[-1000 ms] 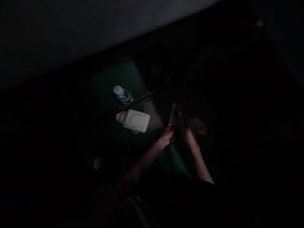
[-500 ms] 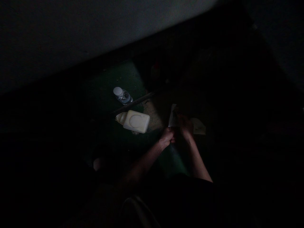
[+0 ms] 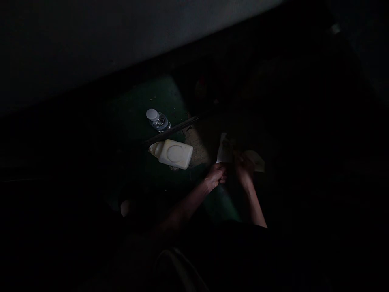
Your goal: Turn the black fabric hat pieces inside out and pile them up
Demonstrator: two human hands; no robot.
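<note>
The scene is very dark. My left hand [image 3: 216,173] is closed on the lower edge of a pale, flat piece [image 3: 224,151] that stands up from the fingers. A dark smudge marks its upper part; whether it is paper or a stiff sheet I cannot tell. Just right of that piece is my right hand [image 3: 244,168], its fingers curled and in shadow, so anything within them is hidden. Partly behind this hand lies a second pale, flat piece [image 3: 257,161]. To the left, a white plastic jug [image 3: 177,154] lies on its side, its narrow end pointing left.
A clear bottle with a white cap [image 3: 159,121] stands beyond the jug. A dark strip [image 3: 176,129] runs between them across the green floor [image 3: 164,93]. A dim reddish thing [image 3: 201,86] sits in shadow farther back. A grey surface [image 3: 136,32] fills the top.
My right hand has moved right, away from the pale piece in my left hand, and more of that piece shows. The left hand keeps its grip; the view has shifted slightly.
</note>
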